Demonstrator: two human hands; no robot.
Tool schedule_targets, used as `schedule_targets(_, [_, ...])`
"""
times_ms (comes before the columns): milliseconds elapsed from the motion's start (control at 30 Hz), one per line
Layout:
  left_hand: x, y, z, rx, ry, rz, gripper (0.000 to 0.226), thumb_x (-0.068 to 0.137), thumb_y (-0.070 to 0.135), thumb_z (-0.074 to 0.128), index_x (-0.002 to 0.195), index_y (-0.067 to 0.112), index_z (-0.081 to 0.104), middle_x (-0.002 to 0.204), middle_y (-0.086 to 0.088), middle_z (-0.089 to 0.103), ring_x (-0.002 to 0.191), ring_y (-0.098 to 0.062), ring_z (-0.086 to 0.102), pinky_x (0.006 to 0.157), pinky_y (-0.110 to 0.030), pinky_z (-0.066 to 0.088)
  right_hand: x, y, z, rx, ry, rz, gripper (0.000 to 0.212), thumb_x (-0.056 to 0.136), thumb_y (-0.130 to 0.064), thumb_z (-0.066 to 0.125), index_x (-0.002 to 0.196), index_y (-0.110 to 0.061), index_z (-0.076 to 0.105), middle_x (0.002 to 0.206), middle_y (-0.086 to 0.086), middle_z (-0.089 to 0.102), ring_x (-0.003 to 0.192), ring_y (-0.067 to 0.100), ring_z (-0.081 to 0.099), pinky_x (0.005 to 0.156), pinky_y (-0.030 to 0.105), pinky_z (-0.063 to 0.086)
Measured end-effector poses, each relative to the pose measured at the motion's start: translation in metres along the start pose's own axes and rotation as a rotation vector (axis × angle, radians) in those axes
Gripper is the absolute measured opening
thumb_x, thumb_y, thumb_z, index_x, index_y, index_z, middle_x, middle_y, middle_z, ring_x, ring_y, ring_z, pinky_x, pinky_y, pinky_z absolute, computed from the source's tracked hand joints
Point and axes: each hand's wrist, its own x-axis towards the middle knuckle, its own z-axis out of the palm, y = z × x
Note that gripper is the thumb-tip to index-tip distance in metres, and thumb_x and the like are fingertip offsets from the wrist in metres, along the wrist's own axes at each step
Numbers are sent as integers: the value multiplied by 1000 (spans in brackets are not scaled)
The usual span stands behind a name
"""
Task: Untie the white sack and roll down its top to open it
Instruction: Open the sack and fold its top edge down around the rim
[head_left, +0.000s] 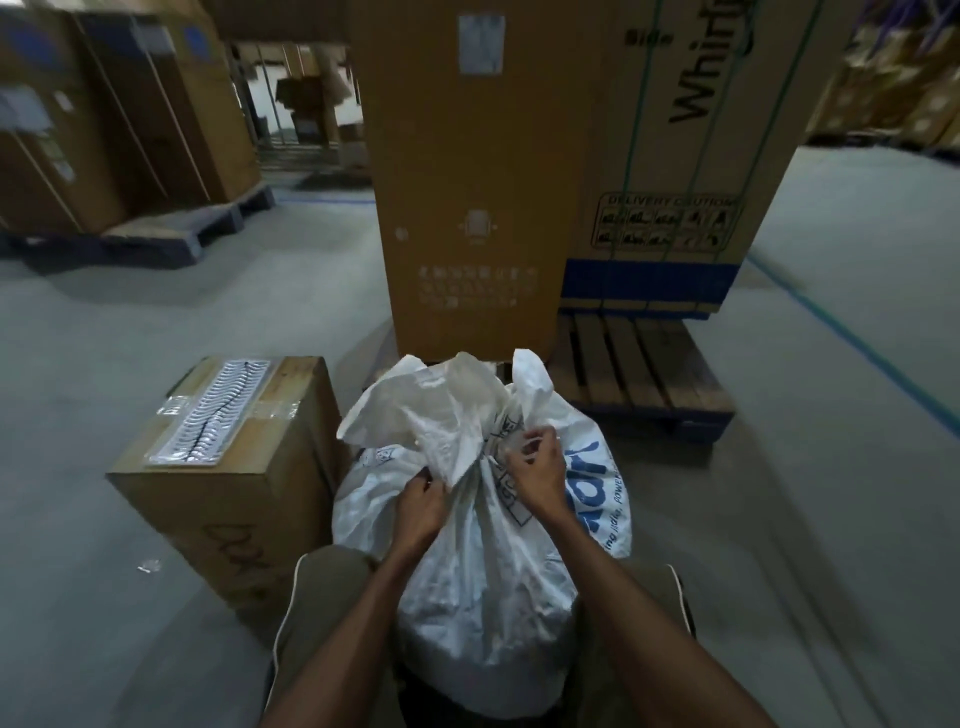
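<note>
Pinching the white sack (483, 561) neck, left hand (420, 505) and right hand (535, 475) hide its tie.

Tall cardboard carton (675, 156), upper right of the frame: large black "Whirl…" running vertically, cut off at the top edge; small "Side" beside it at top. Lower on the same face, a boxed panel headed "DELIVERY CAUTION" with two rows of pictograms, too small to read. White sack (483, 545), centre bottom: blue letters on its right side, partly folded, reads roughly "…kart"; smaller blue line below, only "…ing India" and "power…" legible. Small brown box (234, 483), left of the sack: handwritten scrawl on its front, unreadable; label on top blurred.
</note>
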Motion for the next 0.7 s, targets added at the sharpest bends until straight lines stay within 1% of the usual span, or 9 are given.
schedule_targets(67, [-15, -3, -14, -3, -6, 23, 35, 107, 24, 40, 127, 11, 65, 130, -16, 66, 117, -36, 59, 85, -33, 38, -11, -16, -1, -52, 21, -68, 41, 84, -26, 74, 114, -29, 47, 117, 0, 50, 102, 20, 57, 89, 45, 57])
schedule_targets(167, [-32, -9, -36, 0, -1, 67, 31, 106, 25, 40, 121, 14, 65, 119, -14, 69, 106, -33, 62, 80, -33, 41, -28, -39, 1, -229, 19, -220, 66, 80, -18, 72, 134, -36, 40, 128, 0, 38, 106, 25, 58, 78, 41, 59])
schedule_targets(267, [-45, -9, -59, 9, -11, 134, 29, 103, 18, 46, 123, 17, 68, 117, -2, 70, 102, -24, 62, 83, -32, 46, -34, -56, 3, -380, -21, -349, 95, 79, -27, 73, 154, -46, 17, 146, 1, 28, 120, 31, 52, 84, 47, 59])
schedule_targets(367, [-51, -17, -77, 92, -70, 222, 21, 97, 7, 50, 103, 13, 69, 103, -2, 69, 92, -19, 61, 77, -29, 43, -29, -72, 8, -458, -98, -380, 124, 73, -18, 78, 154, -57, -9, 156, 3, 19, 127, 35, 50, 81, 50, 60])
schedule_targets(433, [-52, -23, -86, 182, -94, 274, 22, 92, 10, 51, 103, 11, 70, 99, -2, 67, 89, -19, 60, 76, -30, 42, -28, -86, 14, -448, -160, -370, 132, 71, -14, 80, 150, -63, -14, 162, 5, 12, 133, 38, 46, 87, 54, 58])
schedule_targets(533, [-49, -26, -96, 288, -118, 328, 18, 86, 18, 51, 93, 12, 66, 94, -3, 62, 86, -22, 57, 75, -31, 39, -21, -100, 26, -519, -305, -336, 119, 76, -14, 78, 152, -62, 0, 166, 0, 0, 143, 40, 33, 105, 58, 46])
schedule_targets(600, [-48, -22, -102, 330, -137, 357, 9, 85, 14, 52, 81, 15, 60, 88, -3, 59, 85, -25, 57, 74, -32, 39, -16, -105, 34, -597, -300, -363, 86, 81, -21, 75, 149, -49, 32, 164, 1, 5, 142, 40, 34, 110, 55, 41])
schedule_targets(633, [-47, -22, -103, 338, -121, 359, 12, 85, 11, 53, 78, 18, 59, 86, -2, 59, 84, -26, 58, 73, -32, 41, -14, -106, 38, -629, -258, -394, 63, 85, -23, 72, 140, -41, 46, 162, 1, 13, 139, 38, 38, 109, 52, 40])
schedule_targets(700, [-48, -17, -103, 290, 26, 327, 16, 87, 10, 54, 81, 19, 66, 86, 0, 64, 82, -20, 62, 74, -32, 50, -13, -107, 39, -701, -180, -433, 31, 92, -21, 63, 122, -30, 58, 155, 2, 33, 132, 35, 42, 106, 49, 38])
